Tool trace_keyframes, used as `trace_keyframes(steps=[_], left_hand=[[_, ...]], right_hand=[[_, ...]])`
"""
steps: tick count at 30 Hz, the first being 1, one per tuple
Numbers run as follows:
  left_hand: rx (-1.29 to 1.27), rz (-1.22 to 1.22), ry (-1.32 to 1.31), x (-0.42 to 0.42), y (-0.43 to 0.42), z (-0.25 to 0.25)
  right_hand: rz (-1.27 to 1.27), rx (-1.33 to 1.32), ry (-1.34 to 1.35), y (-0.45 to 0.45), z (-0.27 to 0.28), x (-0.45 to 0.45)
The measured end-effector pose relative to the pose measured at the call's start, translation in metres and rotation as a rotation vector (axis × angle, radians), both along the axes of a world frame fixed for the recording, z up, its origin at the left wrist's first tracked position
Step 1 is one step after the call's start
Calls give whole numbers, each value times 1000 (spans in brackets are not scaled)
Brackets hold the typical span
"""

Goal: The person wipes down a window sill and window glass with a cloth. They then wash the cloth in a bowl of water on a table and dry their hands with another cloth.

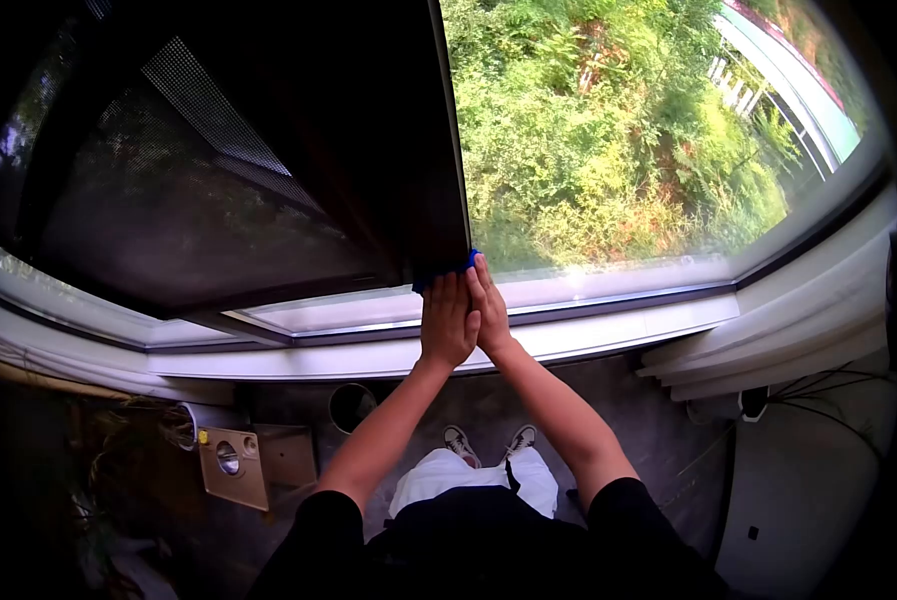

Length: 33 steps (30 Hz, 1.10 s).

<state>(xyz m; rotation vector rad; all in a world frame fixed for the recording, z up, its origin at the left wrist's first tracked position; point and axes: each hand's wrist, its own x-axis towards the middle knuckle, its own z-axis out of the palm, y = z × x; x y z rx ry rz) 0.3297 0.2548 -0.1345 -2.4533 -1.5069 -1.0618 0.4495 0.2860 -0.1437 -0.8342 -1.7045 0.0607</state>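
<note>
At the lower corner of a dark panel (408,180), a blue cloth (444,274) shows in a narrow strip above my fingertips. My left hand (448,320) holds it against the panel with straight fingers pointing up. Close beside it, my right hand (487,305) also has its fingers extended, the tips pressing the cloth at the panel's edge. The thumbs meet or nearly meet between the hands. Most of the cloth is hidden behind the fingers.
A window (608,150) looks onto green bushes. Below it runs a white sill (568,335). A white curtain (788,330) hangs at right. On the floor stand a dark round bin (352,408) and a tan board with a round metal fitting (236,475). Cables (828,385) lie at right.
</note>
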Motion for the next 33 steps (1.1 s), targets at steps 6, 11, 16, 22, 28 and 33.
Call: trace_keyframes(steps=[6, 11, 16, 22, 28, 33], left_hand=[[86, -20, -78, 11, 9, 41], [177, -5, -48, 9, 17, 18], [183, 3, -9, 6, 15, -15], [192, 2, 8, 0, 17, -55], [240, 55, 5, 7, 16, -99], [225, 51, -13, 4, 14, -135]], right_hand=[[-7, 96, 25, 14, 34, -3], [-51, 197, 84, 23, 19, -10], [-4, 182, 93, 27, -27, -9], [-13, 183, 108, 22, -66, -15], [2, 188, 92, 24, -113, -9], [3, 220, 84, 32, -158, -11]])
